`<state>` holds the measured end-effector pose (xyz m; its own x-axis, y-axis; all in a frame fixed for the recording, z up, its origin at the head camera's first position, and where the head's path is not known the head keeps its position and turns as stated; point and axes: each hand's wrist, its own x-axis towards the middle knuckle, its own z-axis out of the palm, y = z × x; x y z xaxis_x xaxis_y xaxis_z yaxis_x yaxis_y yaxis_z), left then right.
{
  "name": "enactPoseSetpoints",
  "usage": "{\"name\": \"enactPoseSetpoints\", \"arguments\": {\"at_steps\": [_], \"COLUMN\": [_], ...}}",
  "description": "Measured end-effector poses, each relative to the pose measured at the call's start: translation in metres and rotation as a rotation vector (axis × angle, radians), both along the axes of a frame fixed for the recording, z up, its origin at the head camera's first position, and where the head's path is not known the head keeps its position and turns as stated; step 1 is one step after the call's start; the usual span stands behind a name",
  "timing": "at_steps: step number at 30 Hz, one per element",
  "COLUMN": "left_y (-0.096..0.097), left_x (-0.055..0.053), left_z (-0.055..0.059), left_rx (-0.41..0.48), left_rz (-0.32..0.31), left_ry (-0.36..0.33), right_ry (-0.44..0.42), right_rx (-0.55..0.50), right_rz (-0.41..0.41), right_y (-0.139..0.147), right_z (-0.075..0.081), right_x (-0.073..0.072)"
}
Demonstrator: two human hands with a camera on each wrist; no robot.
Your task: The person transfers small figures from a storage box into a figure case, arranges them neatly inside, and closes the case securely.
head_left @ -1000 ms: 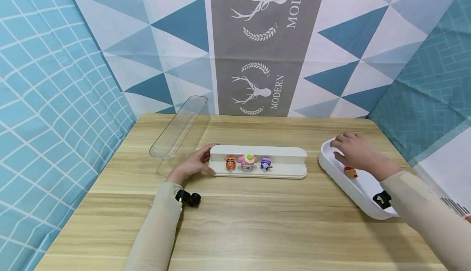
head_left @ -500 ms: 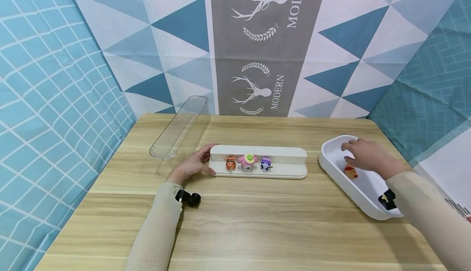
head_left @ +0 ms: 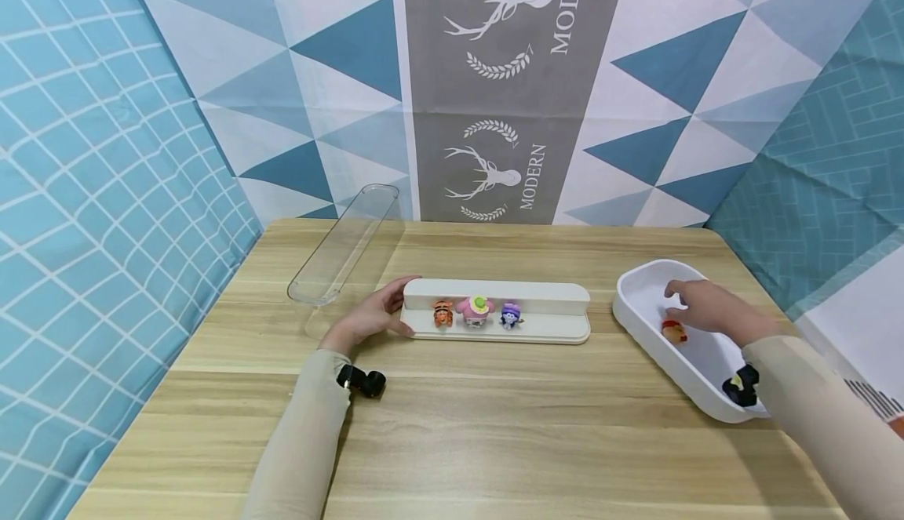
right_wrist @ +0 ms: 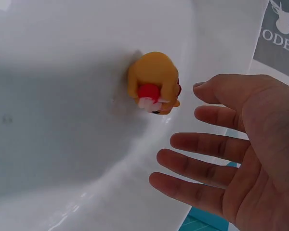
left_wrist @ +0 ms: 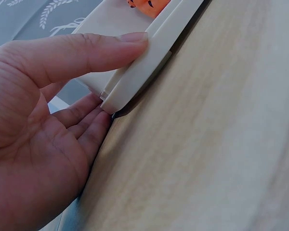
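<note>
My left hand (head_left: 374, 314) grips the left end of a white stepped display stand (head_left: 558, 324). In the left wrist view its thumb (left_wrist: 101, 55) lies on the front edge and the fingers are at the end. On the stand's lower step are an orange tiger figurine (head_left: 442, 314), a pink figurine (head_left: 475, 312) with a green-and-yellow top and a purple figurine (head_left: 510, 315). My right hand (head_left: 706, 307) is over a white tub (head_left: 657, 351), fingers spread. Beside its fingertips, apart from them in the right wrist view, lies a yellow bear figurine (right_wrist: 154, 79) with a red patch.
A clear long cover (head_left: 346, 245) stands at the back left of the wooden table (head_left: 494, 426). Black wrist cameras sit on both sleeves. A white box with a barcode (head_left: 854, 332) is at the right edge, and patterned cloths hang behind and at the sides.
My right hand has shifted right and toward me inside the tub, close beside the bear figurine. The left hand and the stand have stayed put.
</note>
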<state>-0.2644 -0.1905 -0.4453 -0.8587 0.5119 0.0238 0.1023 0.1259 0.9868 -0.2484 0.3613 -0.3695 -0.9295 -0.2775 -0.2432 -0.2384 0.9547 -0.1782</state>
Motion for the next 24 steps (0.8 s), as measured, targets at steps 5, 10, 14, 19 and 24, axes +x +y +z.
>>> {"name": "enactPoseSetpoints", "arguments": {"at_steps": [5,10,14,19,24], "left_y": [0.0,-0.001,-0.001,-0.001,-0.001], "left_x": [0.0,0.0,-0.001,0.0,0.0], "left_z": [0.0,-0.001,-0.001,-0.001,0.0], "left_rx": [0.002,0.001,0.009,0.001,0.006], "left_rz": [0.0,-0.006,-0.01,-0.011,-0.01], "left_ry": [-0.003,0.003,0.007,0.003,0.001], "right_ry": [-0.032,-0.039,-0.039,-0.044,-0.046], "right_rx": [0.03,0.109,0.176,0.212,0.21], "right_rz": [-0.013,-0.017,0.009,0.033,0.036], "right_y": [0.002,0.001,-0.001,-0.001,-0.003], "right_z": [-0.006,-0.007,-0.008,-0.013,-0.016], "right_x": [0.0,0.002,0.001,0.001,0.003]}}
